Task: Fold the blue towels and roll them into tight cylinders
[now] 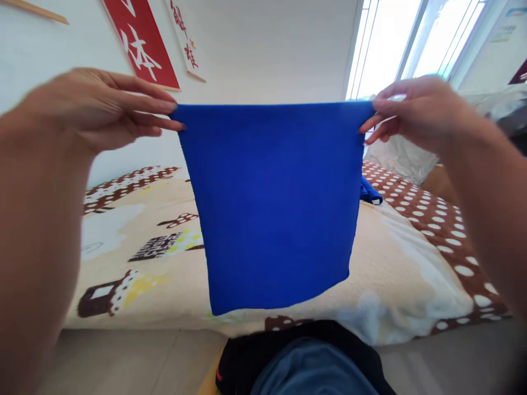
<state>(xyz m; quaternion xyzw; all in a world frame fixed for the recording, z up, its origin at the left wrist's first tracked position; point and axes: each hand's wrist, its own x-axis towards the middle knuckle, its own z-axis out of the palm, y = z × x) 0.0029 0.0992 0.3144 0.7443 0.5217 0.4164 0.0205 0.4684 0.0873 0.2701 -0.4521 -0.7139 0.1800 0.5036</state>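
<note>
Blanket (403,263) spreads behind; if I lower unevenly, blue cloth (275,203) could crumple on it. Cloth hangs in front, lower edge slanting, free to swing. My left fingers (144,104) and right fingers (391,107) clamped on top corners; shallow pinch could let one slip.

One head camera faces forward and down across the blanket (399,263).

You've got 2 hands (111,107) (424,112) (1 L, 1 R), 2 blue cloths (272,203) (371,193) (1 held, 1 bundled, partly hidden), 2 wall scrolls (150,49) (190,49) w/ characters (1 red, 1 white), 1 wooden rod (37,10), 1 printed cream blanket (395,258), 1 brown polka-dot bedsheet (432,214), 1 window (387,44); clear plastic (403,156), qty unclear.
</note>
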